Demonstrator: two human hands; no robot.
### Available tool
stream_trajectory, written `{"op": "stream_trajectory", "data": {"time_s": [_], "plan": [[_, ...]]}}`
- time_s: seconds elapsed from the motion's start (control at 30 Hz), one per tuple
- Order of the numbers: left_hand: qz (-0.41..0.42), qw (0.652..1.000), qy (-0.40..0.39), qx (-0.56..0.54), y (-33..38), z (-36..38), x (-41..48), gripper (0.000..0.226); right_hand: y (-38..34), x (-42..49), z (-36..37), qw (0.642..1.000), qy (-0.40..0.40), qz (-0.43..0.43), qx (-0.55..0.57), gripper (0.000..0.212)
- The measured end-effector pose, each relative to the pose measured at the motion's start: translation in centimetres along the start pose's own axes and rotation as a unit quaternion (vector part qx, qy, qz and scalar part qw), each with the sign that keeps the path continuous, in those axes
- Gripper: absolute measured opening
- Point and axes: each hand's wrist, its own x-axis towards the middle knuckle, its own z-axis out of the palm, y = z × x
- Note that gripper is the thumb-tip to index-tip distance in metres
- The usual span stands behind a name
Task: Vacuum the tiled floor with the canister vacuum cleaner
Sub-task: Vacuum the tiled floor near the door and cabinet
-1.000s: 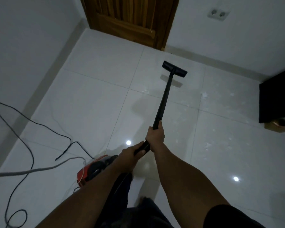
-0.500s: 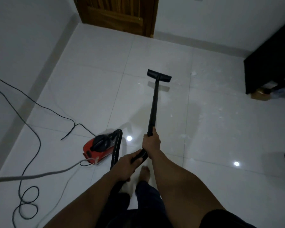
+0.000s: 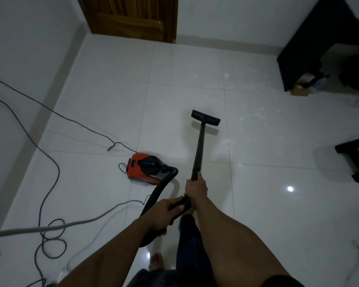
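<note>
1. The right hand (image 3: 196, 187) is closed round the near end of the black wand (image 3: 199, 150). Just behind it, the left hand (image 3: 162, 214) grips the handle where the hose (image 3: 164, 187) joins.
2. A bare foot (image 3: 157, 259) stands below the hands.
3. The hose arcs left to the red-and-black canister (image 3: 141, 168), which sits on the tiled floor (image 3: 278, 214) just left of the wand.
4. The wand slopes forward to a flat black nozzle (image 3: 205, 118), low at the glossy white tiles in mid-room.
5. White crumbs (image 3: 261, 117) lie scattered to the right of the nozzle and beyond it.
6. Black cables (image 3: 56, 172) trail and coil across the floor left of the canister, and a grey cord (image 3: 71, 224) crosses the lower left.
7. A low black stand (image 3: 354, 160) sits at the right edge.
8. Farthest off are a wooden door (image 3: 131, 17) and black furniture (image 3: 298, 59) with a small brown box (image 3: 299, 91) at its foot. What the box holds cannot be told.
</note>
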Motion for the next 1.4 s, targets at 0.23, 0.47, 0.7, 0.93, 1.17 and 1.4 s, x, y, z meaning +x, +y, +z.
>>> {"op": "stream_trajectory", "data": {"time_s": [0.23, 0.47, 0.7, 0.93, 1.17, 1.4], "plan": [[0.005, 0.999, -0.045, -0.022, -3.8, 5.0, -8.6, 0.039, 9.1, -7.5, -0.4, 0.999, 0.020, 0.046, 0.017, 0.067], [0.010, 0.997, -0.074, -0.002, -7.4, 8.8, -10.6, 0.037, 15.0, -10.2, -0.8, 0.992, 0.019, 0.116, 0.042, 0.069], [0.030, 0.994, -0.090, 0.048, -7.5, 11.1, -10.5, 0.039, 17.4, -10.8, -2.6, 0.991, 0.006, 0.124, 0.042, 0.060], [0.013, 0.993, -0.088, 0.075, -6.9, 13.9, -8.4, 0.043, 18.8, -8.4, -4.5, 0.989, 0.011, 0.138, 0.056, 0.061], [-0.011, 0.994, -0.082, 0.073, -5.9, 17.7, -4.5, 0.054, 19.4, -4.9, -8.8, 0.988, 0.010, 0.147, 0.043, 0.068], [-0.004, 0.997, -0.074, 0.035, -1.7, 21.9, -1.5, 0.046, 19.0, -1.1, -14.6, 0.994, -0.016, 0.099, -0.033, 0.066]]}}
